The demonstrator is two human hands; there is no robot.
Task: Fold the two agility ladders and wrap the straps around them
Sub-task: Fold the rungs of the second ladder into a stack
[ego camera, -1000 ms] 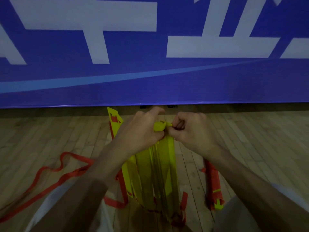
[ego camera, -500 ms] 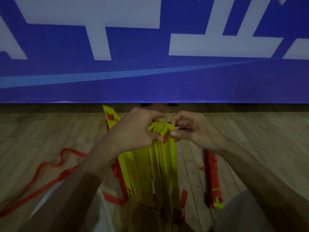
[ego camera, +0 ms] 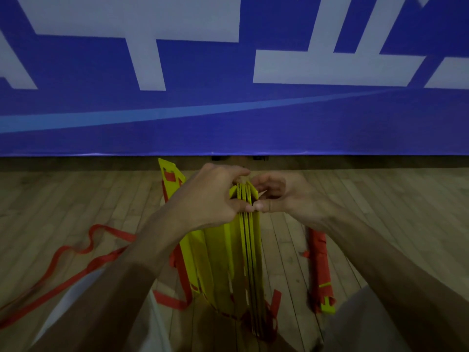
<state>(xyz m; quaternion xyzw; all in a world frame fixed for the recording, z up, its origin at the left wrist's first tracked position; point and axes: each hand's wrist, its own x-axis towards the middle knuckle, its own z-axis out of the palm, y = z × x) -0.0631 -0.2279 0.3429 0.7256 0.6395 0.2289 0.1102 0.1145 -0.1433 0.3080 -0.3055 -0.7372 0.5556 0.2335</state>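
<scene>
A stack of yellow ladder rungs [ego camera: 228, 252] stands on end on the wooden floor between my knees. My left hand [ego camera: 210, 196] and my right hand [ego camera: 284, 196] pinch its top edges from either side, thumbs meeting at the front. One yellow rung [ego camera: 168, 179] sticks up apart at the stack's left. Red strap [ego camera: 76, 262] trails loose across the floor to the left. A second ladder bundle [ego camera: 321, 265], wrapped in red strap with a yellow end showing, lies on the floor at the right.
A blue banner with white lettering [ego camera: 228, 97] hangs across the back, its lower edge just above the floor. Wooden floorboards [ego camera: 380, 212] stretch to both sides. My knees in light clothing fill the lower corners.
The fanned rung tops have been squeezed together into a tighter stack. Both hands stayed at the top of the rungs; the view shifted slightly.
</scene>
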